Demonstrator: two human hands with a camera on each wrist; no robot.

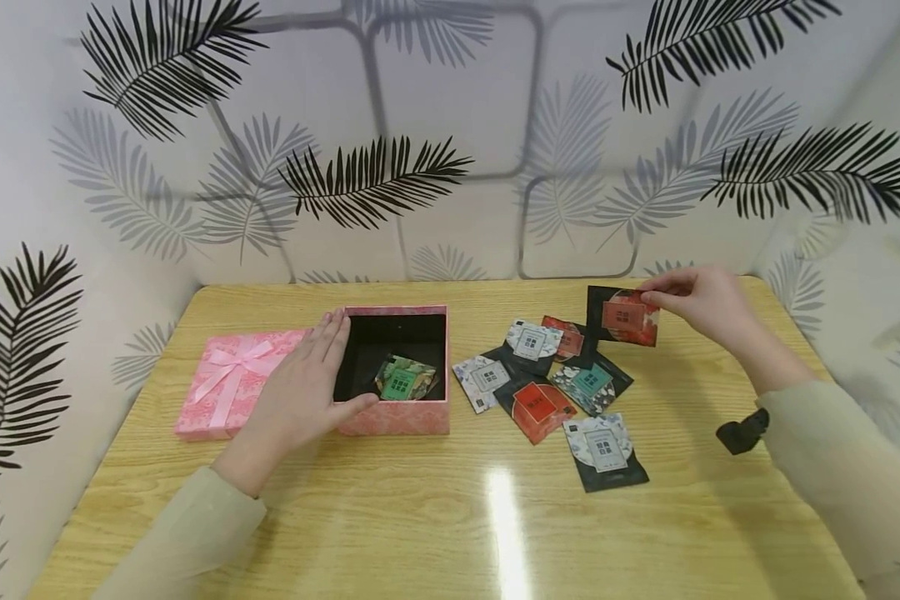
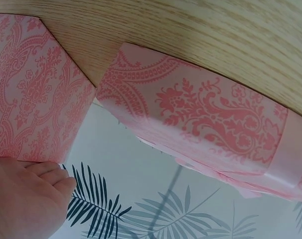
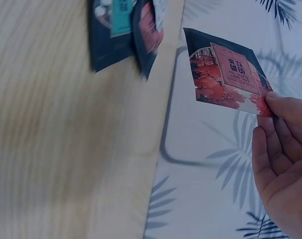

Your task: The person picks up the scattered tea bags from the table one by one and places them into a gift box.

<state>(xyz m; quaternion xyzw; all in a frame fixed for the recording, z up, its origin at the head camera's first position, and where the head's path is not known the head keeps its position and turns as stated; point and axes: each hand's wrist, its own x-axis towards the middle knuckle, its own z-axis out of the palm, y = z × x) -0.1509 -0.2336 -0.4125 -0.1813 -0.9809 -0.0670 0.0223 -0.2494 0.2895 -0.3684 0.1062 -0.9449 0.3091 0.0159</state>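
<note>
My left hand (image 1: 304, 382) rests along the left rim of a pink patterned box (image 1: 393, 419), fingers extended and thumb reaching over its front edge. In the left wrist view the left fingers lie at the edge of the box wall (image 2: 39, 94). Inside the black interior lies a green tea sachet (image 1: 401, 379). Above the table my right hand (image 1: 708, 308) pinches a black-and-red tea sachet (image 1: 624, 315) by one edge between thumb and finger; its printed face shows in the right wrist view (image 3: 228, 74).
Left of the box lies its pink lid (image 1: 228, 383) with a ribbon bow. Several tea sachets (image 1: 534, 404) lie spread and overlapping to the right of the box, with one white-and-black sachet (image 1: 606, 452) nearer the front. A patterned wall (image 1: 450, 242) stands behind the table (image 1: 390, 517).
</note>
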